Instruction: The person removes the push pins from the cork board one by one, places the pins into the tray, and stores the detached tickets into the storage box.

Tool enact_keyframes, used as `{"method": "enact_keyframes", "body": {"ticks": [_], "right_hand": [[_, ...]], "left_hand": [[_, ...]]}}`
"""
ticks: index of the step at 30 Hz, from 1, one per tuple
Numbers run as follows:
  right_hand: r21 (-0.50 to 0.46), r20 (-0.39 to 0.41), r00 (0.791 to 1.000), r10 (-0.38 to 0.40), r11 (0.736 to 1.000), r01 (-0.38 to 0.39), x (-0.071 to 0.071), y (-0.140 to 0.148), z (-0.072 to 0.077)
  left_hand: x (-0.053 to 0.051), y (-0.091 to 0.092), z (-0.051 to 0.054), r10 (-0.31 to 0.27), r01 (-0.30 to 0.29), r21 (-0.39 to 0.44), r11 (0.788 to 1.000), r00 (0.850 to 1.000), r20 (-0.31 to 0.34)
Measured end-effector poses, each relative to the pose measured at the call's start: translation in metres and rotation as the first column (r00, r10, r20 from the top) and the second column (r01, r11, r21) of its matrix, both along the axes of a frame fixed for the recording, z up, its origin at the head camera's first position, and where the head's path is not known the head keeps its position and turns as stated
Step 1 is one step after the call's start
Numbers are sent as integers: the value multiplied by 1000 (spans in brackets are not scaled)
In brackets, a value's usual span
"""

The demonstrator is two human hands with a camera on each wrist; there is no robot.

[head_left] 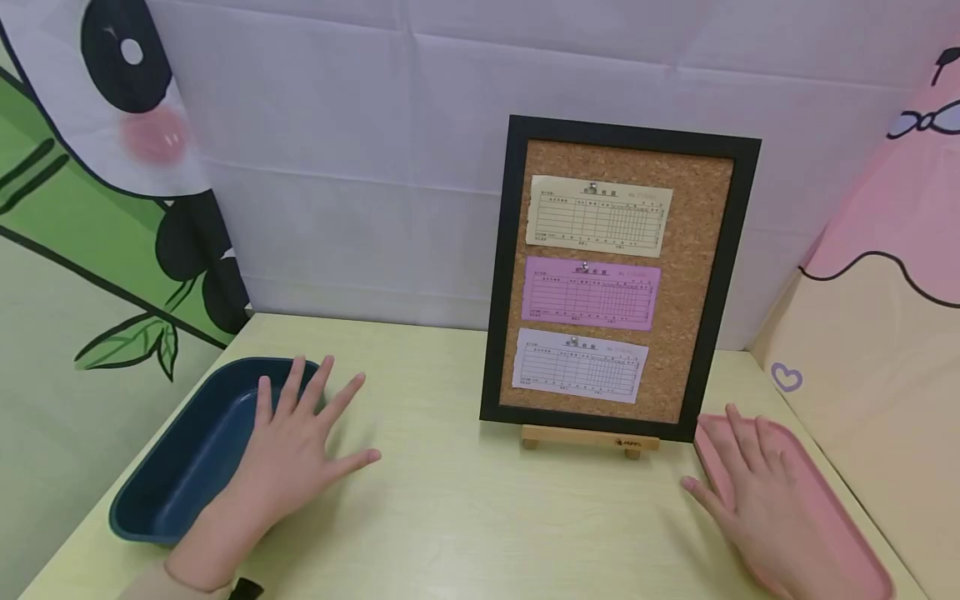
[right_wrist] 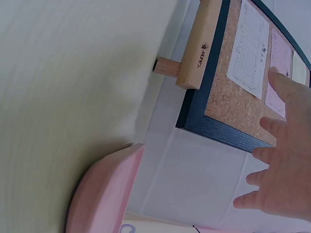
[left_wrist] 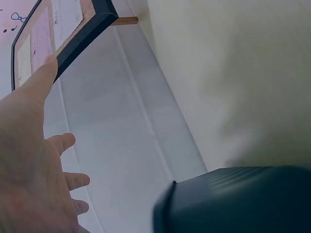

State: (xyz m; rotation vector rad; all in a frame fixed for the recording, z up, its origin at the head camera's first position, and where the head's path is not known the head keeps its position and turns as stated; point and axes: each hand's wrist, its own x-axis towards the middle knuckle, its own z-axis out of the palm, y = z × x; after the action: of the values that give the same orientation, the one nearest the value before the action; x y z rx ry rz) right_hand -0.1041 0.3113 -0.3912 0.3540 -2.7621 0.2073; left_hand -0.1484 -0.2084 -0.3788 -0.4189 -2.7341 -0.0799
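Note:
My left hand [head_left: 288, 454] hovers with spread fingers over the right side of a dark blue tray [head_left: 138, 492], holding nothing. On the other side my right hand [head_left: 765, 492], fingers also straight and spread, is above a pink tray [head_left: 847, 533] and holds nothing. Between them a black-framed cork board [head_left: 697, 250] leans on a small wooden easel [head_left: 585, 437]. Three printed slips are pinned to it one above another: a cream slip [head_left: 600, 217], a purple slip [head_left: 591, 293] and a pale lavender slip [head_left: 580, 367]. Each has a pin near its top edge.
The pale wooden table [head_left: 420, 517] runs back to a white cloth backdrop [head_left: 337, 167]. Cartoon-printed cloth [head_left: 112, 275] hangs at the left, and a pink and cream printed cloth [head_left: 885, 350] borders the right edge. The dark blue tray's inside shows no contents.

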Motion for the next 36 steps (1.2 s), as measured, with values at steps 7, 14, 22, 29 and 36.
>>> {"method": "enact_keyframes", "body": {"ticks": [7, 14, 22, 29, 36], "right_hand": [[-121, -52, 998, 19, 992, -25, -8, -2, 18], [-162, -134, 990, 53, 984, -74, -13, -6, 47], [-213, -152, 986, 65, 972, -96, -19, -17, 80], [-248, -228, 971, 69, 960, -126, -28, -26, 101], [-276, -270, 961, 55, 952, -132, -38, -37, 119]], "left_hand": [[-4, 8, 22, -8, 8, 4, 1000, 999, -40], [-10, 19, 46, -21, 25, 47, 999, 997, -77], [-18, 33, 73, -21, 35, 135, 990, 995, -101], [-24, 48, 95, -41, 62, 214, 975, 994, -97], [-32, 64, 110, -85, 103, 323, 941, 994, -70]]}}
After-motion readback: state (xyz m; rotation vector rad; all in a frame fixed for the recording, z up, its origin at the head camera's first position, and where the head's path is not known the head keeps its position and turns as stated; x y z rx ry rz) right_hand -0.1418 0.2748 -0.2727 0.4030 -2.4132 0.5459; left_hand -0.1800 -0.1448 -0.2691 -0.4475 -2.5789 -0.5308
